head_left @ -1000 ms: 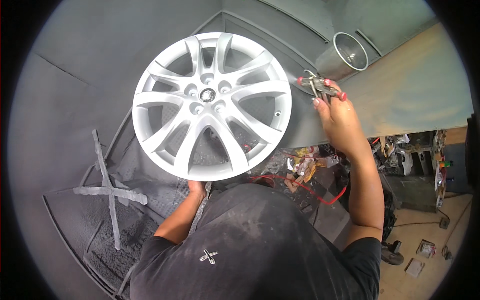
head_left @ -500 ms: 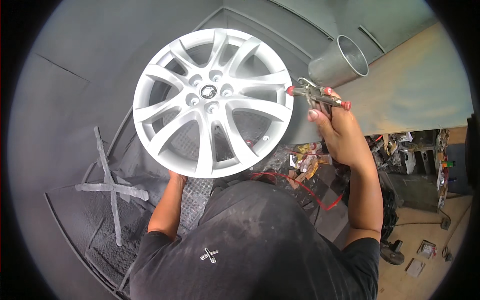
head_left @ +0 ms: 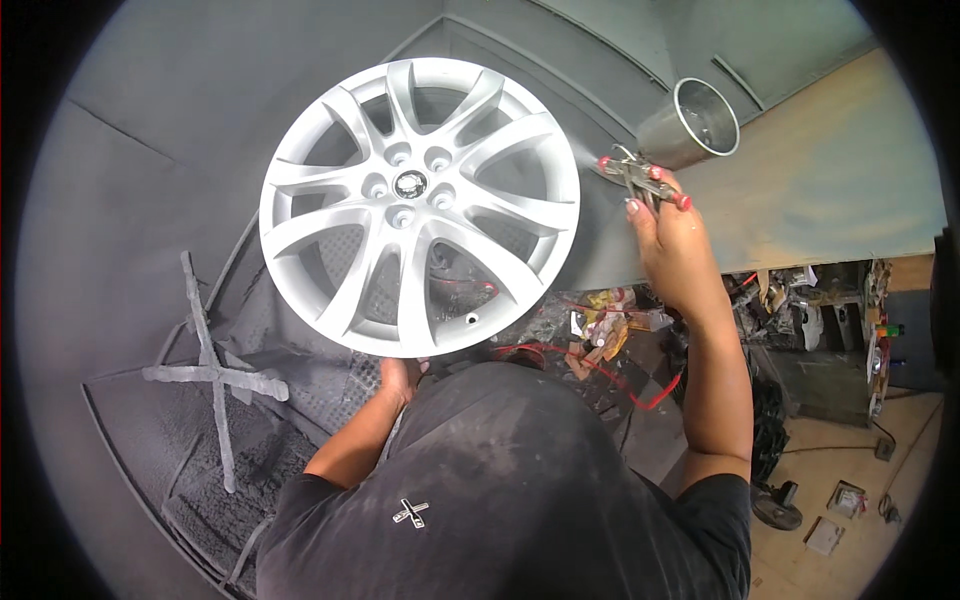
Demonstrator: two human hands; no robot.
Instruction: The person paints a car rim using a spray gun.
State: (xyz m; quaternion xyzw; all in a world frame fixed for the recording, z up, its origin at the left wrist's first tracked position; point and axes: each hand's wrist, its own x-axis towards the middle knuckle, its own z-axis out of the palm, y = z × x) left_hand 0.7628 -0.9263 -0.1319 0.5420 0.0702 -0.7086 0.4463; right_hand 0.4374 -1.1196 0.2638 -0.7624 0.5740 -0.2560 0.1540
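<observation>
A white multi-spoke wheel rim (head_left: 420, 328) with a round center cap fills the upper middle of the view. My right hand (head_left: 680, 250) is closed around a metal spray gun (head_left: 645, 182) with red knobs, right of the rim, and a faint mist shows at its tip. A metal cup (head_left: 665, 130) sits just behind and above the gun. My left hand (head_left: 398, 375) reaches under the rim's lower edge; its fingers are mostly hidden.
Grey-coated walls (head_left: 140, 220) surround the rim. An X-shaped stand (head_left: 255, 382) lies at left. A pale board (head_left: 840, 180) runs along the right, above cluttered shelves (head_left: 820, 330). A red hose (head_left: 650, 405), scraps and small boxes (head_left: 825, 535) are lower down.
The rim has turned clockwise, its valve hole moving from the right toward the bottom. The spray gun shifted left, then back right. My left hand moved left, then back right.
</observation>
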